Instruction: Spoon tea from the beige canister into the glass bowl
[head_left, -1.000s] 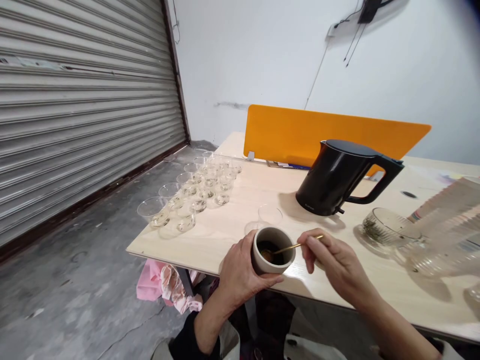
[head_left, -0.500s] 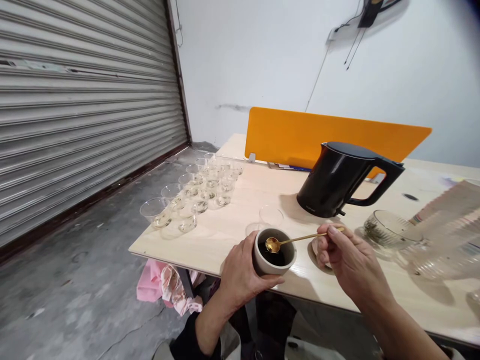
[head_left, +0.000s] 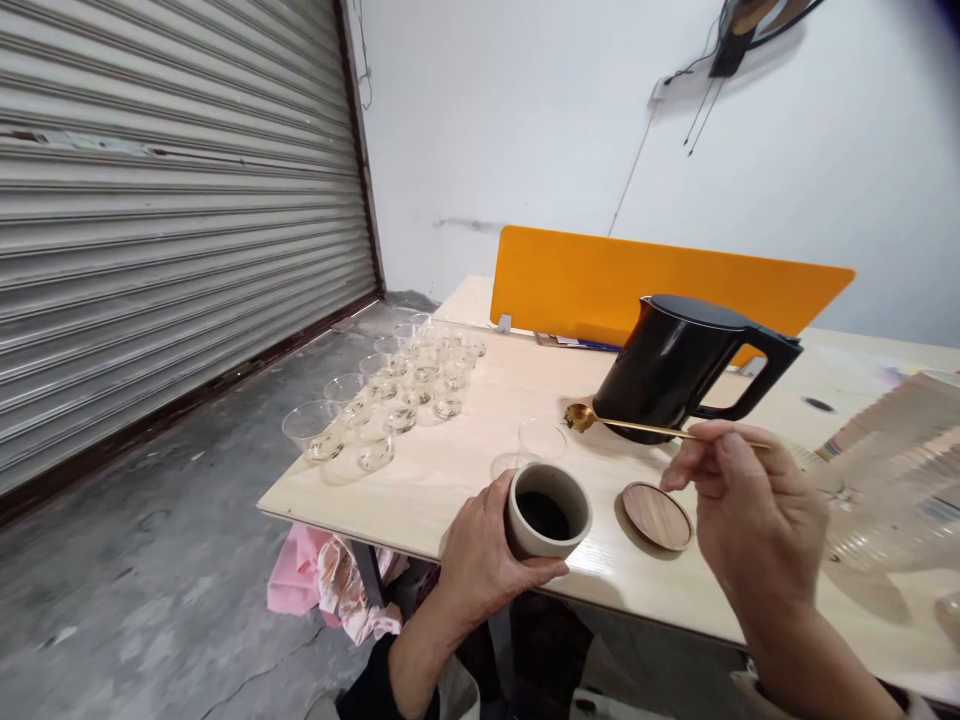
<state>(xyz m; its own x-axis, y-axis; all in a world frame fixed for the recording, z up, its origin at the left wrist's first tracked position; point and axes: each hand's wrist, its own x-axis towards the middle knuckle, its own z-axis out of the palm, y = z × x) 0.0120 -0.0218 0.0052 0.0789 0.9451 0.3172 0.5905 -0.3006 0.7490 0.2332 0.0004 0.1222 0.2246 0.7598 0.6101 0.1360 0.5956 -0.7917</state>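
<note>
A pale counter point(head_left: 510, 390) stands before a white wall point(head_left: 525, 110), clear cups point(head_left: 375, 445) at left and a black kettle point(head_left: 652, 370) far right. Near the front edge, the left hand point(head_left: 484, 550) has its fingers around a jar point(head_left: 551, 546); the right hand point(head_left: 757, 510) pinches a gold spoon point(head_left: 580, 417) in its fingers, bowl beyond the jar.

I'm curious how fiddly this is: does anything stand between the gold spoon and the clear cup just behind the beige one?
Nothing visible does. Between the bowl of the gold spoon, held in the right hand, and the clear cup, only tabletop shows. The black kettle is behind the spoon's stem.
</note>
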